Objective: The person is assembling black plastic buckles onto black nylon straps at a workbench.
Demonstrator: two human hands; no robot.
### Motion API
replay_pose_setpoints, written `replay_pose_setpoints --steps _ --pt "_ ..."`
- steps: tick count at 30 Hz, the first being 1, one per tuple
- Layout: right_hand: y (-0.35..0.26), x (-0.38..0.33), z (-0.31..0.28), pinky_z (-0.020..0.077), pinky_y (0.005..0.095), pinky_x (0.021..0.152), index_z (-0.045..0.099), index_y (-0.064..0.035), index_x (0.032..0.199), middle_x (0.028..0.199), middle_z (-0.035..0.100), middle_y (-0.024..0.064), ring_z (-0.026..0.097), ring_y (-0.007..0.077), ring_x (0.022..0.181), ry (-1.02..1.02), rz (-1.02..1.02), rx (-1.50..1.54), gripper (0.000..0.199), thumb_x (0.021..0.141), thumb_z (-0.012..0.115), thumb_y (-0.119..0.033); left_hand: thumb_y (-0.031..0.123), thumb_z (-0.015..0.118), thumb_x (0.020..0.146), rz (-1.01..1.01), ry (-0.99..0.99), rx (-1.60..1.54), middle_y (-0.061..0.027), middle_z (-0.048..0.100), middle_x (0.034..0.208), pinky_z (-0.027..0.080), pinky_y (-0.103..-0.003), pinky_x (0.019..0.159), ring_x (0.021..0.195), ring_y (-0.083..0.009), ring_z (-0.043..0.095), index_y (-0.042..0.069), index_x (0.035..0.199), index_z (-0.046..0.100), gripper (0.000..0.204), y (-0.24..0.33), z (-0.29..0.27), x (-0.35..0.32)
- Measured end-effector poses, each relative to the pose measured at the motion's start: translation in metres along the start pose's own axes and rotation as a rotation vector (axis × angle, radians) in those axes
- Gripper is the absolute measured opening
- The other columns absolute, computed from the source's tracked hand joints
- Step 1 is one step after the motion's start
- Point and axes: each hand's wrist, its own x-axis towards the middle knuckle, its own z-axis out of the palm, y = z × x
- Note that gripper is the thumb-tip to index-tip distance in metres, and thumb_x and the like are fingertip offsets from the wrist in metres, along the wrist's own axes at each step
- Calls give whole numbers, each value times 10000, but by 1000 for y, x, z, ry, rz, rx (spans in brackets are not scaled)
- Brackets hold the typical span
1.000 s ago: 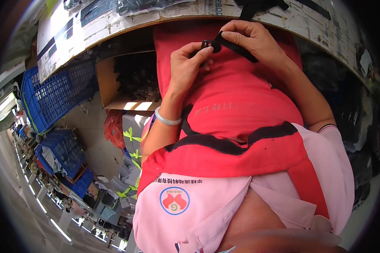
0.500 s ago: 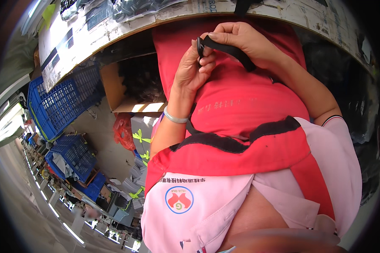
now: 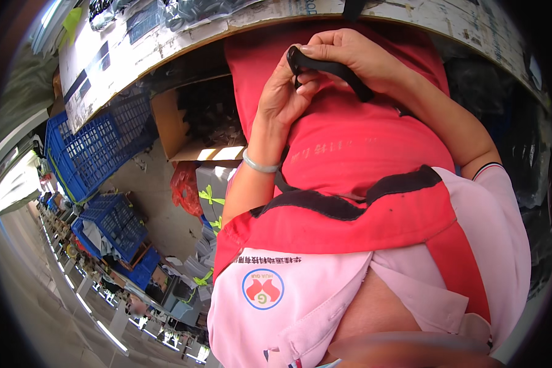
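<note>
A short black strap (image 3: 337, 69) arcs between my two hands above the red apron (image 3: 356, 141). At its left end is a small dark buckle-like piece (image 3: 292, 59), partly covered by fingers. My left hand (image 3: 283, 92) pinches this piece between thumb and fingers, its other fingers curled. My right hand (image 3: 356, 55) pinches the strap close to the same piece with thumb and forefinger. The strap's free end hangs below my right hand, over the apron. Whether the strap passes through the piece is too small to tell.
The worktable edge (image 3: 239, 29) runs just beyond my hands, with black parts in clear plastic (image 3: 196, 13) on it. Under it at left stand an open cardboard box (image 3: 168, 122) with dark items and a blue crate (image 3: 80, 156). A red plastic bag (image 3: 185, 189) lies nearer.
The dark piece in my left hand has tilted, and the strap now curves over it. My right hand has shifted slightly; both hands keep their pinch.
</note>
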Motion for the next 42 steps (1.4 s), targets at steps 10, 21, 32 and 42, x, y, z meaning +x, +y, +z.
replay_pose_setpoints --steps 10,21,32,42 --pt "0 -1 1 365 155 425 590 -25 919 732 646 45 491 35 453 -38 -7 26 253 941 613 -276 162 527 963 14 42 48 -13 549 866 394 -217 561 722 -118 480 61 990 561 110 1 5 4" --pt "6 2 -1 417 178 482 626 -30 918 789 686 52 563 49 572 34 -91 -24 241 931 630 -270 169 563 946 -45 -74 23 -21 545 844 391 -220 540 698 -97 468 36 1057 569 174 7 -3 6" --pt "25 13 3 342 162 445 564 -64 1043 739 585 -31 449 14 515 272 -212 86 229 926 647 -242 202 640 907 12 -54 432 -80 623 901 413 -210 554 711 -104 528 12 1105 554 288 7 7 16" --pt "30 21 4 329 169 412 568 -66 1045 700 592 -31 441 23 478 398 -229 -77 178 950 608 -210 183 601 944 176 -37 475 -123 639 917 425 -247 581 751 -176 581 36 1121 578 231 10 -15 17"
